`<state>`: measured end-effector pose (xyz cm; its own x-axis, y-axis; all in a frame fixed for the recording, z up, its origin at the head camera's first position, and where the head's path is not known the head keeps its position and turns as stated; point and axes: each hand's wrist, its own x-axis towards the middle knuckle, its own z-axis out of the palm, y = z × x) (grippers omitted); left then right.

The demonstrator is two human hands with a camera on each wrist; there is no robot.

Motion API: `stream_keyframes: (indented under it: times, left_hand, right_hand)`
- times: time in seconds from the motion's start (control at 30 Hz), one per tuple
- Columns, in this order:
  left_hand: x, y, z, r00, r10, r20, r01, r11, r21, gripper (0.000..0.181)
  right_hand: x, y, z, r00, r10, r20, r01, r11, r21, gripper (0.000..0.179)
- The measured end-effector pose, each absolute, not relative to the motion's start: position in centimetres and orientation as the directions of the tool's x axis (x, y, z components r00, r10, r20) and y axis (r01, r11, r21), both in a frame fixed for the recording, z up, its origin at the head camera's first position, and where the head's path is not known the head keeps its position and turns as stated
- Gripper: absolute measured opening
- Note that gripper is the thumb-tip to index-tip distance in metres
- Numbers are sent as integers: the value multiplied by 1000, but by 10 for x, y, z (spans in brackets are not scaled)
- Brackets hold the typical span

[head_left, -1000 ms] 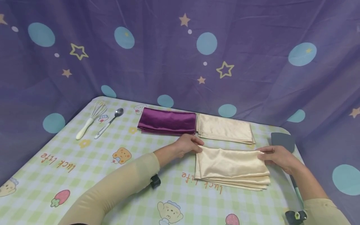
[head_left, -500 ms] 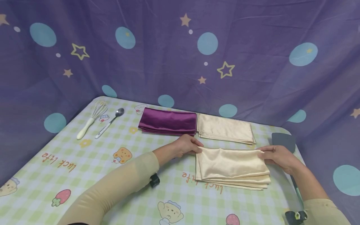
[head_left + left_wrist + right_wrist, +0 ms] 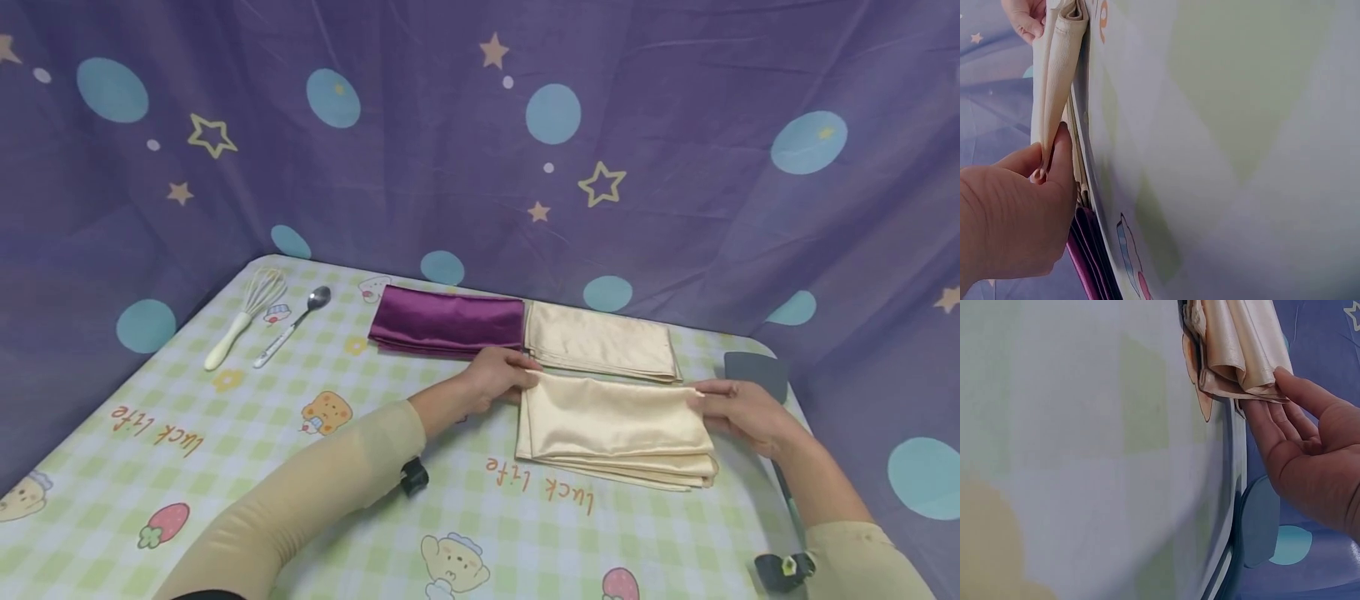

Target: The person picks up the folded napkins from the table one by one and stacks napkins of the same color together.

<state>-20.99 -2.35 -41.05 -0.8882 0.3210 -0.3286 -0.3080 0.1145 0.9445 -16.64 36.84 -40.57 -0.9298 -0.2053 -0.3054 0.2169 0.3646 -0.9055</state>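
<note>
A folded cream satin cloth (image 3: 615,421) is stretched between both hands at the right of the table. The left hand (image 3: 497,377) pinches its far left corner; in the left wrist view, thumb and fingers close on the folded layers (image 3: 1060,81). At the far right corner the right hand (image 3: 746,415) grips the cloth, thumb on one face and fingers behind, as the right wrist view shows. Right behind it lies a second folded cream cloth (image 3: 600,340). A folded purple satin cloth (image 3: 450,321) lies beside that one, to its left.
A whisk (image 3: 243,321) and a spoon (image 3: 294,327) lie at the back left of the checked tablecloth (image 3: 255,467). A grey spatula (image 3: 756,373) lies along the right edge, partly behind the right hand. A purple patterned curtain (image 3: 450,150) hangs behind the table.
Over the last half second both hands have moved the front cream cloth slightly away from the body, nearer the rear cream cloth. Its near edge uncovers more of the tablecloth's lettering.
</note>
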Motion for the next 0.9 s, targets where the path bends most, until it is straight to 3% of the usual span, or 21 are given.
stream_keyframes:
  times: [0.4, 0.9]
  left_hand:
    - [-221, -22, -406, -922, 271, -277, -257, 106, 961, 24]
    - [-242, -16, -399, -955, 211, -207, -180, 142, 973, 23]
  right_hand:
    - [-174, 368, -409, -943, -206, -261, 197, 288, -937, 67]
    - [-189, 365, -405, -946, -162, -280, 220, 314, -924, 78]
